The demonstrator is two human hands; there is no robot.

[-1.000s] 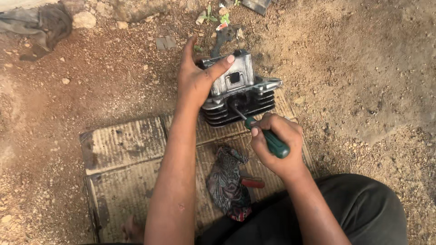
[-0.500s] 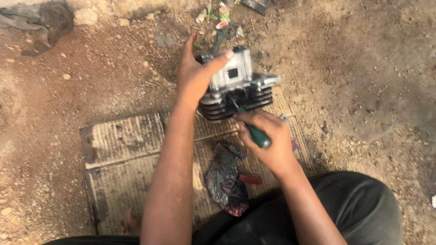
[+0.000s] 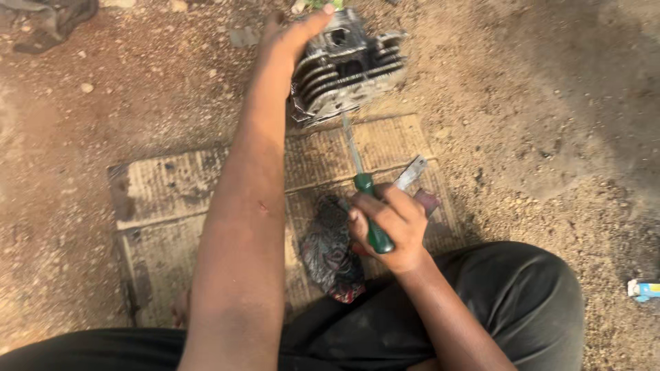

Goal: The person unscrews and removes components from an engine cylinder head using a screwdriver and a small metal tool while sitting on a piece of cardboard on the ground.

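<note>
A finned metal engine cylinder head [image 3: 347,65] rests on the far edge of a worn cardboard sheet [image 3: 165,192] laid on the dirt. My left hand [image 3: 292,38] grips it at its left side, thumb stretched over the top. My right hand [image 3: 388,223] is closed around the green handle of a screwdriver [image 3: 364,189]. Its metal shaft points up at the lower side of the cylinder head, and the tip sits at the fins. A small flat metal piece [image 3: 411,172] lies just right of the shaft.
A dirty dark rag [image 3: 333,251] lies on the cardboard beside my right hand. My dark-trousered knee [image 3: 509,295] is at the lower right. Stones and a rag [image 3: 51,20] lie at the top left. A small white and blue object [image 3: 643,290] sits at the right edge.
My right hand has pulled back toward me with the screwdriver, so more of the shaft shows. The cylinder head has tilted away under my left hand. The view has shifted downward.
</note>
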